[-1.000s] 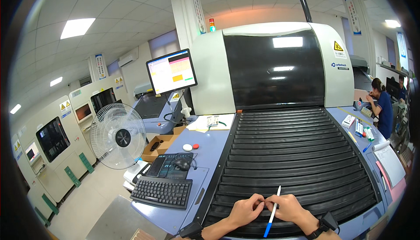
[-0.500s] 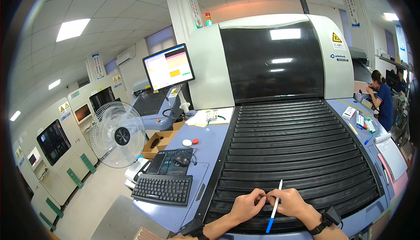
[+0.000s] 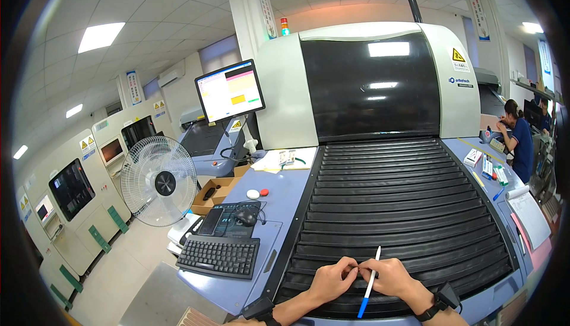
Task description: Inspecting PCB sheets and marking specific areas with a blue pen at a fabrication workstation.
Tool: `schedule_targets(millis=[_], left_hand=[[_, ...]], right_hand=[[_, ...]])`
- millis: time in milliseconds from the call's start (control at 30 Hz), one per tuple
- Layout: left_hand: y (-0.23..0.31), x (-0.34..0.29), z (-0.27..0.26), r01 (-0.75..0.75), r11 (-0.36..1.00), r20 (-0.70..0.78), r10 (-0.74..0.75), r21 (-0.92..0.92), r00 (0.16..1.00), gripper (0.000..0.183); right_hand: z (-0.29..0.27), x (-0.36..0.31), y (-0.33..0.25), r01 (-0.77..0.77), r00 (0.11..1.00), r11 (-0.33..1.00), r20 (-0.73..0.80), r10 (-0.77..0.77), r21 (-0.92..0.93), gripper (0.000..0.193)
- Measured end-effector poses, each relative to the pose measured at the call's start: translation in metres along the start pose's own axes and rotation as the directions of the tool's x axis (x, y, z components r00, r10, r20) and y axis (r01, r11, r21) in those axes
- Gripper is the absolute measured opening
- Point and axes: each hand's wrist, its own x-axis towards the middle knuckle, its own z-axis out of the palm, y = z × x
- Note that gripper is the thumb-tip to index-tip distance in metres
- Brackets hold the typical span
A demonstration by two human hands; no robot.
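Note:
Over the near end of a black ribbed conveyor bed (image 3: 392,207), my two hands meet at the fingertips. My right hand (image 3: 389,277) is closed around a slim white pen with a blue end (image 3: 369,288). The pen slants across the fingers, blue end towards me and white end pointing away. My left hand (image 3: 332,281) has its fingers curled in and pinched against the right fingertips. Whatever may lie between those fingertips is hidden or too small to make out.
A large machine with a dark window (image 3: 371,88) stands beyond the bed. Left are a keyboard (image 3: 218,256), mouse (image 3: 246,216), monitor (image 3: 230,90) and fan (image 3: 159,180). On the right ledge lie small boxes (image 3: 472,157) and a notepad (image 3: 530,216). A person (image 3: 521,142) sits far right.

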Motion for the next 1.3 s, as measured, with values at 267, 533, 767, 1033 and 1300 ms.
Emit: schedule_targets(millis=[267, 533, 767, 1033, 1300], left_hand=[[-0.0005, -0.0007, -0.0010, -0.002, 1.000, 0.019, 0.002, 0.002, 1.000, 0.017], [-0.0012, 0.0001, -0.0011, -0.027, 1.000, 0.006, 0.027, 0.000, 1.000, 0.015], [-0.0011, 0.0005, -0.0019, -0.015, 1.000, 0.000, 0.015, -0.008, 1.000, 0.015], [-0.0021, 0.0003, -0.0018, -0.016, 1.000, 0.028, 0.016, -0.004, 0.999, 0.014], [-0.0005, 0.0002, -0.0020, -0.017, 1.000, 0.019, 0.017, -0.005, 1.000, 0.014]], right_hand=[[0.0006, -0.0014, 0.0025, 0.009, 1.000, 1.000, 0.028, -0.008, -0.028, 0.013], [-0.0008, -0.0010, 0.0010, -0.004, 0.999, 1.000, 0.038, 0.005, -0.021, 0.013], [-0.0029, 0.0004, -0.0032, -0.009, 0.999, 1.000, 0.046, 0.010, -0.012, 0.012], [0.0000, -0.0010, 0.0018, -0.005, 0.999, 1.000, 0.039, 0.005, -0.015, 0.013], [-0.0009, -0.0003, -0.0003, -0.012, 0.999, 0.999, 0.046, 0.014, -0.036, 0.013]])
